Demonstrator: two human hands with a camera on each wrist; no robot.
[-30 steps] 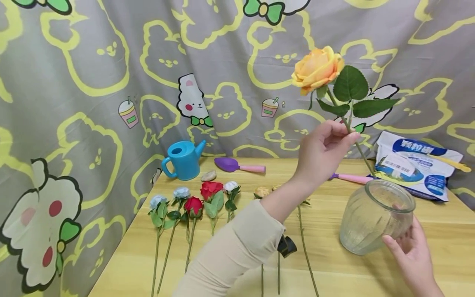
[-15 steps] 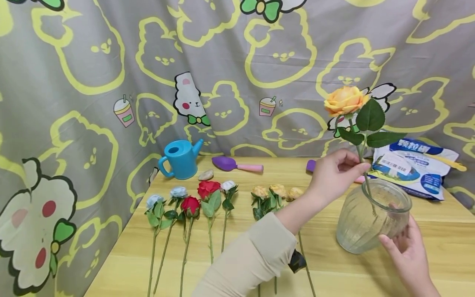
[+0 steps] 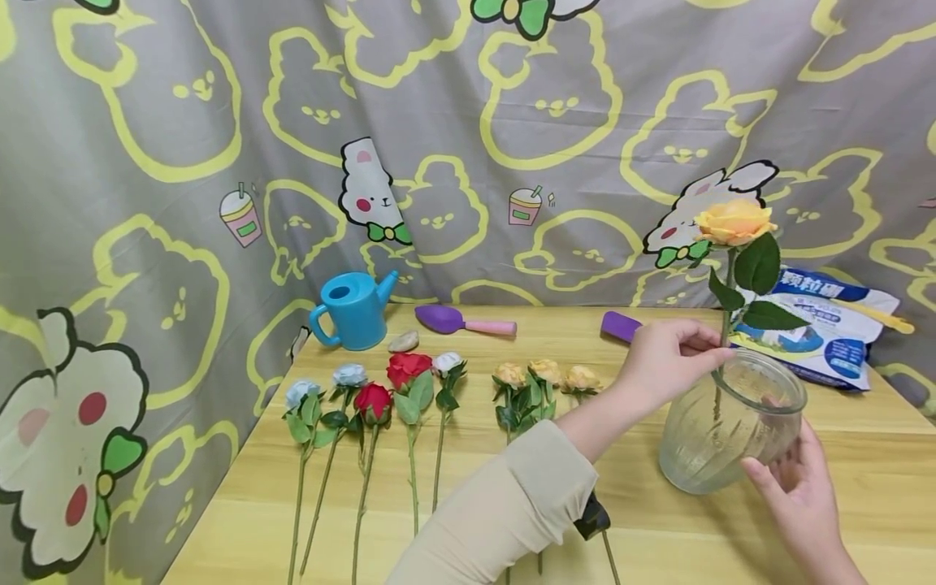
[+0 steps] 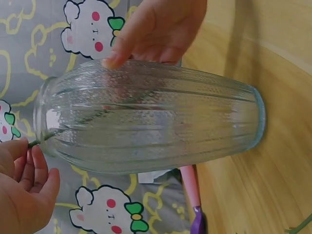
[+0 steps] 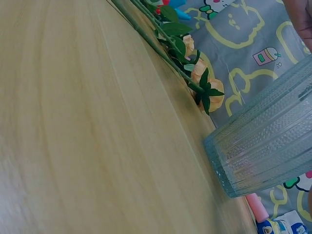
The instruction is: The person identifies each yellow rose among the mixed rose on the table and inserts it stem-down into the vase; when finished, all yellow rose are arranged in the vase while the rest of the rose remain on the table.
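In the head view my left hand (image 3: 673, 357) pinches the stem of a yellow-orange artificial rose (image 3: 734, 223) between thumb and fingers. Its bloom and green leaves stand above a ribbed clear glass vase (image 3: 698, 447), and the lower stem runs down inside the glass. The left wrist view shows those fingers right at the vase's mouth, with the stem (image 4: 92, 116) slanting through the inside. My right hand (image 3: 800, 487) grips the vase from its right side, thumb in front, the other fingers partly hidden behind the glass.
Blue roses (image 3: 303, 394), red roses (image 3: 373, 404), a white rose (image 3: 448, 363) and yellow roses (image 3: 509, 374) lie in a row. Behind them are a blue watering can (image 3: 354, 313), a stone (image 3: 404, 341) and a purple trowel (image 3: 439, 319). A printed bag (image 3: 848, 325) lies back right.
My left hand has moved right and down with the yellow-orange rose, bringing its stem from above the rim into the glass vase. The right hand keeps its hold on the vase.
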